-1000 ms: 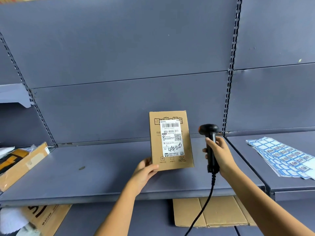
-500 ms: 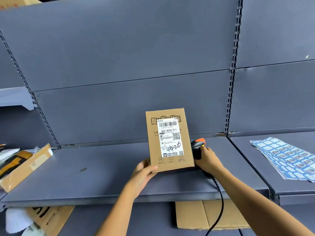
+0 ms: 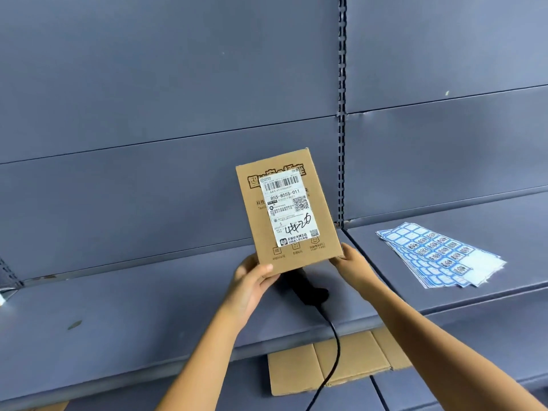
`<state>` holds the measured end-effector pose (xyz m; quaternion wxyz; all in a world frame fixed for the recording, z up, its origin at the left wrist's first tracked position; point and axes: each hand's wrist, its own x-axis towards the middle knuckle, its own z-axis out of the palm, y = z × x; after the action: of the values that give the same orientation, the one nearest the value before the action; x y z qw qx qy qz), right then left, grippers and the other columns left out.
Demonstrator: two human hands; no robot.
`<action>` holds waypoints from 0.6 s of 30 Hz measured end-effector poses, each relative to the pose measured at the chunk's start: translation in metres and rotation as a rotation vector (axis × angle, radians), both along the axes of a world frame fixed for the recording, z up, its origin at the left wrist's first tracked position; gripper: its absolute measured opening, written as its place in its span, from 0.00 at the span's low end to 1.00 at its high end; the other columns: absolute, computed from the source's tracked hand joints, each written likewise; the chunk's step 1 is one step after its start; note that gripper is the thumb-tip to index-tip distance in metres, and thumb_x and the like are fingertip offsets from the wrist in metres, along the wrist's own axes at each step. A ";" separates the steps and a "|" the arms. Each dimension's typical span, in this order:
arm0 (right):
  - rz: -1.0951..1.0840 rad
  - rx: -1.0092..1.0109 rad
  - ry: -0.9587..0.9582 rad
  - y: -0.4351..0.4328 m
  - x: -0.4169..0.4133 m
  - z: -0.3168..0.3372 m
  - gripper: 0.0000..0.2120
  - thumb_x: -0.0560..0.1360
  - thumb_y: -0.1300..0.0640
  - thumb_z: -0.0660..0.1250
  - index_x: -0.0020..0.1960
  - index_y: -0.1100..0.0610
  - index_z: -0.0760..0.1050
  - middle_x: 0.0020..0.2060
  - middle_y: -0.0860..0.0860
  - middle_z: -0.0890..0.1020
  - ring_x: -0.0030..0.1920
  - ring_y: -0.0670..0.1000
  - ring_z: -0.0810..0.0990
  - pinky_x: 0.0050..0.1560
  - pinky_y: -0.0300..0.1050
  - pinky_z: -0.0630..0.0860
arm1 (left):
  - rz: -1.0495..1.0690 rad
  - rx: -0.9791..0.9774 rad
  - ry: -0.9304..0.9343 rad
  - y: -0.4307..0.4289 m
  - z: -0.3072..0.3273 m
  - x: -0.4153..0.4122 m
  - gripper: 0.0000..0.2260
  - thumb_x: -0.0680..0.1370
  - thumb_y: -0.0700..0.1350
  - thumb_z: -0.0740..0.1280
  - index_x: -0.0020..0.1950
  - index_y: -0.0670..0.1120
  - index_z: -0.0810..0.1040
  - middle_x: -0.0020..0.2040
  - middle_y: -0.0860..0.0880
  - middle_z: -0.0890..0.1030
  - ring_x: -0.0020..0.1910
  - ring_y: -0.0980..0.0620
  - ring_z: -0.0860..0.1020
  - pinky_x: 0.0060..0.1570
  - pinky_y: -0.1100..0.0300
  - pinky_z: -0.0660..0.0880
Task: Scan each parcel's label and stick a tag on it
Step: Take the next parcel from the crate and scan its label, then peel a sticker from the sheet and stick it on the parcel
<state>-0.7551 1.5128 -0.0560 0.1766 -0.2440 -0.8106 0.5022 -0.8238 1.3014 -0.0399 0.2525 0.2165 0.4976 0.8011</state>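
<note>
Grey shelf | we are pinching parcel at its lower corners, left hand and right hand fingers curling round it | risk: corner grip slipping, dropping it onto scanner

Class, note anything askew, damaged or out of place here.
The blue tag sheets lie fanned out, not squared. The scanner lies on the shelf beneath the held parcel, its cable dangling over the front edge.
</note>
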 end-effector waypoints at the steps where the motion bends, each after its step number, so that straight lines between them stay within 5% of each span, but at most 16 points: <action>1: -0.054 0.002 0.029 0.008 0.008 0.001 0.12 0.77 0.61 0.61 0.59 0.58 0.75 0.55 0.55 0.81 0.54 0.54 0.78 0.52 0.48 0.74 | -0.034 0.011 -0.005 0.014 0.002 0.005 0.15 0.68 0.39 0.64 0.54 0.41 0.76 0.52 0.44 0.83 0.55 0.46 0.80 0.59 0.54 0.76; 7: -0.307 0.197 0.024 0.061 0.069 0.002 0.06 0.75 0.64 0.61 0.45 0.61 0.76 0.39 0.54 0.81 0.42 0.57 0.77 0.39 0.47 0.72 | -0.198 -0.072 -0.101 0.093 -0.001 0.039 0.09 0.77 0.32 0.61 0.54 0.41 0.75 0.48 0.44 0.83 0.50 0.49 0.80 0.61 0.51 0.74; 11: -0.462 0.223 -0.059 0.106 0.098 -0.012 0.12 0.72 0.67 0.60 0.51 0.59 0.79 0.47 0.55 0.84 0.50 0.59 0.80 0.50 0.48 0.75 | -0.128 -0.228 -0.222 0.123 -0.005 0.050 0.09 0.77 0.33 0.58 0.38 0.40 0.71 0.29 0.49 0.77 0.42 0.50 0.76 0.63 0.49 0.71; 13: -0.536 0.211 -0.052 0.124 0.112 -0.017 0.14 0.71 0.68 0.60 0.52 0.59 0.80 0.49 0.56 0.83 0.51 0.59 0.79 0.52 0.48 0.74 | -0.088 -0.297 -0.260 0.131 -0.009 0.050 0.04 0.76 0.35 0.60 0.44 0.38 0.74 0.37 0.45 0.80 0.45 0.48 0.77 0.60 0.50 0.73; 18: -0.677 0.274 -0.156 0.163 0.136 -0.028 0.16 0.72 0.60 0.63 0.60 0.58 0.77 0.59 0.59 0.78 0.60 0.63 0.73 0.60 0.52 0.70 | -0.077 -0.467 -0.268 0.141 -0.004 0.043 0.11 0.74 0.39 0.63 0.56 0.40 0.75 0.54 0.42 0.79 0.53 0.46 0.77 0.53 0.51 0.75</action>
<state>-0.6194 1.6761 -0.0837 0.3015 -0.5099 -0.7546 0.2822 -0.7813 1.4424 -0.0440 0.3894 0.0634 0.6224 0.6760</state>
